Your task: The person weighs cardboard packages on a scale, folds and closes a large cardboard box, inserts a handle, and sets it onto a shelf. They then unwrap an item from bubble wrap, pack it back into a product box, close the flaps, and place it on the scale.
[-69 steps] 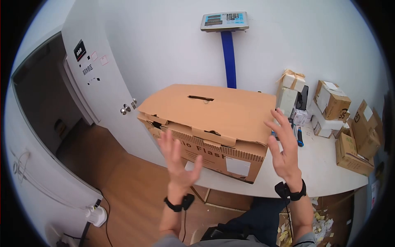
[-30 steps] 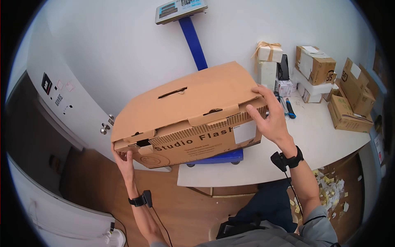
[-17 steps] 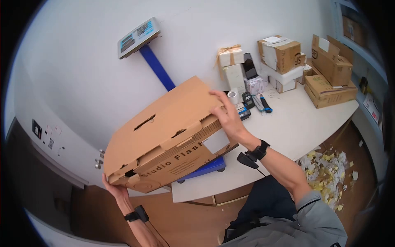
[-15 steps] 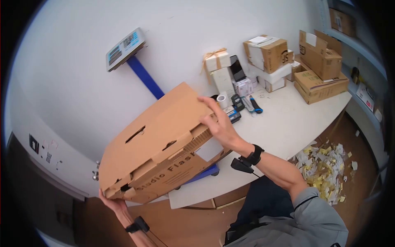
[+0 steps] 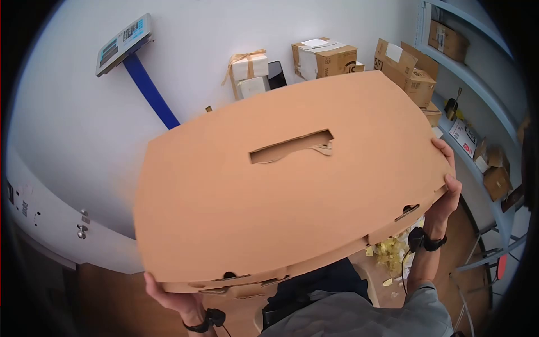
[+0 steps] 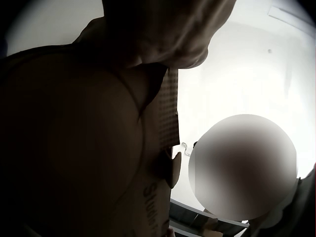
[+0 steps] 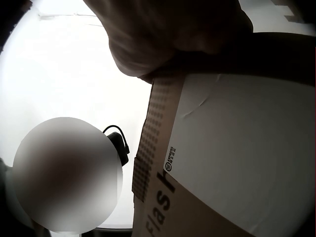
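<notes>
A large cardboard box point(image 5: 281, 213) fills the middle of the head view, its lid facing up with a torn handle slot. My left hand point(image 5: 177, 299) grips its near left corner, thumb at the lid's edge and fingers mostly hidden beneath. On the opposite end my right hand point(image 5: 443, 199) holds the right corner. Part of the word "Studio" shows on the dark front of the box point(image 6: 150, 202) in the left wrist view. In the right wrist view a white label point(image 7: 242, 143) is stuck beside the printed "Flash".
Behind the box stand a scale display point(image 5: 124, 42) on a blue post point(image 5: 150, 92), a ribboned white box point(image 5: 250, 66) and several cartons point(image 5: 325, 59). Shelving point(image 5: 477, 81) lines the right side. Paper scraps point(image 5: 393, 255) lie on the floor, and a door point(image 5: 50, 219) is at left.
Both hands went from hovering apart from the box to gripping its ends. The box rose off the scale and came closer, swinging right as the head view turned right.
</notes>
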The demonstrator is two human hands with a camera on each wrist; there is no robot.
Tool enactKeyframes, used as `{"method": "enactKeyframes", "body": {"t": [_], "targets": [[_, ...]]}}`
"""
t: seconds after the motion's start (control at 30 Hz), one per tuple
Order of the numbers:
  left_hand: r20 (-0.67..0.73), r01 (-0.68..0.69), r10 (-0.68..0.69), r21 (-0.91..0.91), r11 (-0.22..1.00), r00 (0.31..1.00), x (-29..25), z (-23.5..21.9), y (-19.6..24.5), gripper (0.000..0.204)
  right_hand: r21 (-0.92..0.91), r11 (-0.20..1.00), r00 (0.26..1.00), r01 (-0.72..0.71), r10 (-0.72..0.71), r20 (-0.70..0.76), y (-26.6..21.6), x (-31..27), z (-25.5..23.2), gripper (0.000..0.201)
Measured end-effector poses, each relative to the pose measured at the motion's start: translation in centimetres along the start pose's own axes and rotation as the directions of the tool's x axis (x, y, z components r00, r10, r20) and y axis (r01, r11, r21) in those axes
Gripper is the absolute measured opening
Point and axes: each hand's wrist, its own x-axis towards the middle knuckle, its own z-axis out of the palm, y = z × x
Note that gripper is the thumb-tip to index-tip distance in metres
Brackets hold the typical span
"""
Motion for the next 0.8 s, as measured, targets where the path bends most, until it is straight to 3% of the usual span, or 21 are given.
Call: {"method": "enactKeyframes", "body": {"t": [0.13,0.3,0.4,0.53,0.6,0.67,0.73,0.77,0.8], "targets": [[0.115,0.057,-0.067,0.089,0.994,0.991,-2.9,3.7,-5.4,0.059,-0.029,0.999,0.998,-0.036,0.034,-0.061,0.4,0.2,-6.9,0.081],[0.267,0.127,-0.153,0.112,0.986,0.951,-4.7,5.2,-8.8,0.060,-0.066,0.997,0.994,-0.040,0.033,-0.102,1.9,0.9,-11.0,0.078],[0.239,0.066,-0.111,0.189,0.980,0.965,-5.0,5.7,-12.1,0.063,-0.077,0.996,0.993,-0.050,0.042,-0.112,3.3,2.1,-13.1,0.077],[0.223,0.210,-0.255,0.208,0.955,0.941,-3.1,4.8,-15.8,0.065,-0.213,0.972,0.995,-0.101,0.099,-0.019,7.1,3.3,-13.4,0.079],[0.152,0.094,-0.132,0.236,0.967,0.979,-2.1,4.7,-16.5,0.065,-0.165,0.976,0.990,-0.141,0.137,-0.038,8.5,3.3,-12.0,0.079],[0.158,0.095,-0.139,0.258,0.962,0.978,-0.2,3.6,-16.9,0.065,-0.205,0.976,0.997,-0.078,0.071,-0.044,9.2,3.4,-11.2,0.082],[0.386,-0.203,0.020,0.439,0.875,0.922,1.3,4.9,-15.2,0.070,-0.328,0.945,0.997,-0.006,-0.019,-0.073,9.0,3.4,-11.2,0.081],[0.455,-0.275,0.049,0.447,0.851,0.889,1.5,5.8,-14.3,0.073,-0.413,0.910,0.997,0.018,-0.047,-0.059,8.0,3.1,-10.9,0.071],[0.517,-0.349,0.080,0.447,0.823,0.852,1.6,6.5,-13.5,0.077,-0.477,0.878,0.983,0.036,-0.116,-0.140,7.6,3.1,-10.7,0.052]]}}
